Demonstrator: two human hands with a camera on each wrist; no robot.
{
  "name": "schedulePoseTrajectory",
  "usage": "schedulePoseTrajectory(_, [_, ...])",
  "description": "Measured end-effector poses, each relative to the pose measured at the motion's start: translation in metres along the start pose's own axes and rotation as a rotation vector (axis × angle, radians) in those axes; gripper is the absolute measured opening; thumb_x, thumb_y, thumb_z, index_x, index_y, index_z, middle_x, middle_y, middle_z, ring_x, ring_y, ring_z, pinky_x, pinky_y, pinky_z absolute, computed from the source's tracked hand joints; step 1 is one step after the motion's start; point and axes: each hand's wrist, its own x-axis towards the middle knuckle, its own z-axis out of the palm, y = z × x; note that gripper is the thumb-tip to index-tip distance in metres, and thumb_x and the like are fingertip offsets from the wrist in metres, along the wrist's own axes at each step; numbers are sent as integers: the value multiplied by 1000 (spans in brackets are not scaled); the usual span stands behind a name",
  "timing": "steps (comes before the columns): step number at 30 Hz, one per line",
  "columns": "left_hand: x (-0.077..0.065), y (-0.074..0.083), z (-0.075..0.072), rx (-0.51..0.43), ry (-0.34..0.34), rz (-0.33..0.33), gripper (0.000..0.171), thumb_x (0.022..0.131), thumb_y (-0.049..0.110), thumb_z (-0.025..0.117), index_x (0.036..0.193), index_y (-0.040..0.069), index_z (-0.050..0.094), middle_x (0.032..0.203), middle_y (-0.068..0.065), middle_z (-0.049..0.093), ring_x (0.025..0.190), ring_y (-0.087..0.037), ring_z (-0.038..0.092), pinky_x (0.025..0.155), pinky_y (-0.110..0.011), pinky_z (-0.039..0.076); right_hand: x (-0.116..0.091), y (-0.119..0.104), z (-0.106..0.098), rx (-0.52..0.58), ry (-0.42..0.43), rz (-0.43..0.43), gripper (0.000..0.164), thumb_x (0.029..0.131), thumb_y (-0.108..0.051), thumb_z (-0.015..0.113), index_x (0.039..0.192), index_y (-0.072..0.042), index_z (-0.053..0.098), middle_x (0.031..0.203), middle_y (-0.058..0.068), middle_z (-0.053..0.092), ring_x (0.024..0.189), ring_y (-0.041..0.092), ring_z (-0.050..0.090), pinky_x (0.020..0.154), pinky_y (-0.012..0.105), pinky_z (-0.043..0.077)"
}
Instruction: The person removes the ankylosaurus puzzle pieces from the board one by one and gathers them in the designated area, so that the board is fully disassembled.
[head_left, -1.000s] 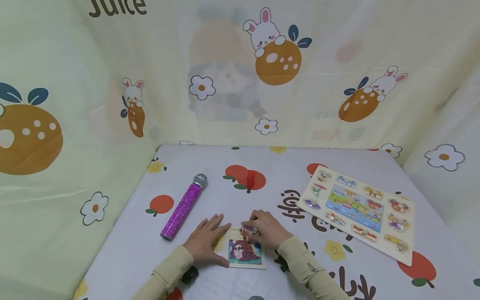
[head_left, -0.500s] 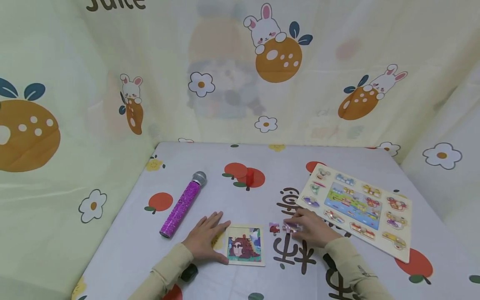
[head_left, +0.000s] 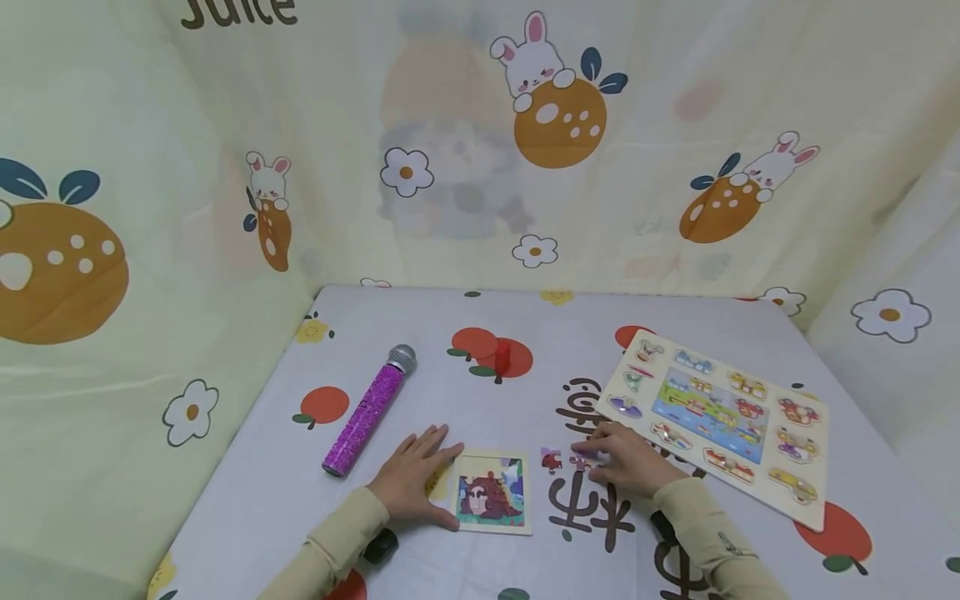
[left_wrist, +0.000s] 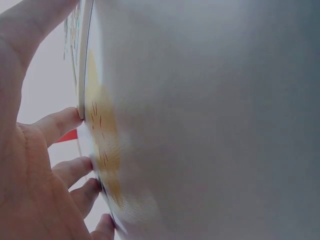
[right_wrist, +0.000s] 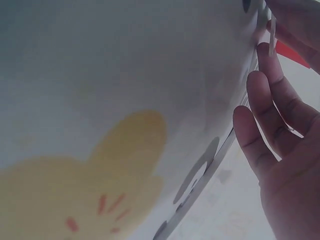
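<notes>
A small square jigsaw puzzle in a pale wooden frame (head_left: 491, 530) lies before me, its picture showing a brown animal. My left hand (head_left: 412, 481) is spread at its left side, with thumb and index fingertips touching the frame's edge; the left wrist view shows the frame (left_wrist: 84, 60) edge-on. To the right of the frame, my right hand (head_left: 633, 460) pinches a small purplish puzzle piece (head_left: 580, 463) at the table. In the right wrist view the piece (right_wrist: 272, 37) appears as a thin edge between thumb and fingers. Another loose puzzle piece (head_left: 551, 460) lies just left of it.
A large wooden peg-style puzzle board (head_left: 712, 500) lies at the right, just beyond my right hand. A glittery purple microphone (head_left: 367, 417) rests at the left. A small red translucent object (head_left: 502, 357) stands farther back. Printed curtains (head_left: 450, 267) enclose the table.
My right hand has moved from the framed puzzle's upper part rightward to the loose pieces, which it uncovers. Its fingers now pinch one piece there. My left hand stays at the frame.
</notes>
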Motion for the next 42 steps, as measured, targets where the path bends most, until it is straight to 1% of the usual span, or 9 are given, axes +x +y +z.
schedulePoseTrajectory(9, [-3,0,0,6,2,3,110,59,71,75,149,21,36,160,-11,18,148,-29,13,120,-49,12,-1,2,3,22,-6,37,38,80,-21,77,117,-18,71,101,-6,56,89,11,47,77,33,45])
schedulePoseTrajectory(14, [-3,1,1,-2,-2,8,110,59,70,76,149,21,36,160,-10,18,148,-29,13,120,-49,12,-3,6,8,42,26,50,45,78,-24,79,121,-17,68,104,-6,57,92,11,49,80,35,48])
schedulePoseTrajectory(19, [-2,0,2,6,-5,9,111,59,71,76,149,21,36,160,-10,18,148,-28,13,120,-48,12,1,-6,15,203,111,33,50,80,-28,78,125,-12,65,99,-5,60,86,10,53,74,29,49])
schedulePoseTrajectory(23, [-3,-1,1,20,-4,6,111,59,71,75,150,21,36,160,-11,18,148,-29,14,120,-49,12,14,-37,19,329,60,-39,42,87,-24,72,124,-6,64,94,0,61,81,15,54,67,25,48])
schedulePoseTrajectory(25, [-2,0,0,20,-3,4,111,59,71,75,149,21,36,160,-11,19,148,-29,14,120,-49,12,22,-54,21,292,10,-62,38,89,-23,69,123,-8,65,95,0,60,82,15,53,68,26,47])
schedulePoseTrajectory(28, [-2,1,-1,9,-7,-2,110,60,69,76,149,21,36,160,-11,18,148,-29,14,120,-49,12,34,-71,27,161,-37,-68,32,89,-23,69,120,-15,68,98,-3,59,86,11,50,74,27,47])
schedulePoseTrajectory(33, [1,3,1,5,-13,-4,109,60,69,77,149,21,36,160,-11,18,148,-29,14,120,-49,12,42,-82,37,25,-39,-77,26,86,-23,72,112,-18,73,100,-6,57,91,10,49,79,30,48])
schedulePoseTrajectory(37, [0,2,1,14,-6,-2,110,59,70,76,149,21,36,160,-11,18,148,-29,14,120,-48,12,43,-86,43,19,-29,-71,23,84,-21,74,107,-18,73,102,-5,54,93,12,48,80,32,48])
schedulePoseTrajectory(42, [0,3,0,0,0,2,109,59,69,77,149,21,37,160,-11,19,147,-30,14,120,-49,13,44,-90,43,64,-71,-29,20,85,-17,74,103,-17,67,106,-3,49,99,17,44,89,41,44])
